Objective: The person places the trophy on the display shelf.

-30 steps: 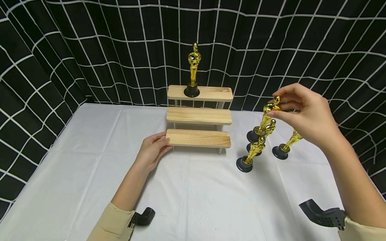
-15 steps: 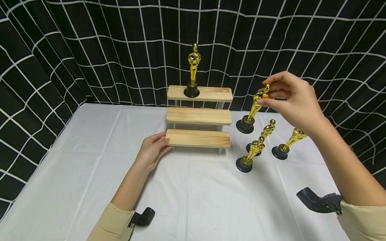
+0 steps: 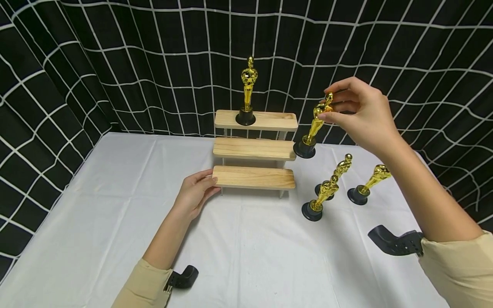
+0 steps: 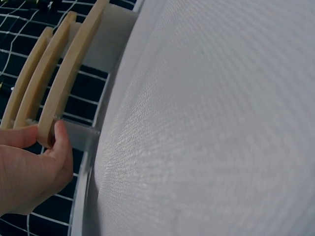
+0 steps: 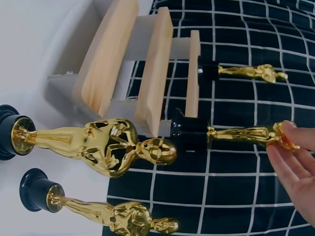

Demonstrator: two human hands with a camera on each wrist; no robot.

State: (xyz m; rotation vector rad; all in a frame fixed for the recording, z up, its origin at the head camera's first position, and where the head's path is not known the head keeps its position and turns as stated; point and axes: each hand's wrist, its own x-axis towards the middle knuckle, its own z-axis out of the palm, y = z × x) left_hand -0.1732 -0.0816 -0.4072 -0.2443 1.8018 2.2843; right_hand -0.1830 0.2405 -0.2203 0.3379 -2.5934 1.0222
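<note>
Between thumb and fingertips, my right hand (image 3: 360,109) pinches a gold trophy statuette (image 3: 316,122) by its upper body. The statuette's black base hangs beside the right end of the middle shelf of a three-tier wooden stand (image 3: 254,177). In the right wrist view the held statuette (image 5: 241,134) is gripped near its head. My left hand (image 3: 194,192) holds the left end of the stand's lowest shelf, thumb and fingers around the board's end (image 4: 49,132). A second statuette (image 3: 248,85) stands upright on the top shelf, left of its middle.
Several more statuettes stand on the white-clothed table (image 3: 246,252) to the right of the stand: a front one (image 3: 325,192), one just behind it (image 3: 344,164) and one farther right (image 3: 371,182). A black curtain with a white grid (image 3: 161,68) hangs behind.
The right hand has carried its statuette left and upward, away from the standing group and toward the stand. My left hand has stayed on the lowest shelf.
</note>
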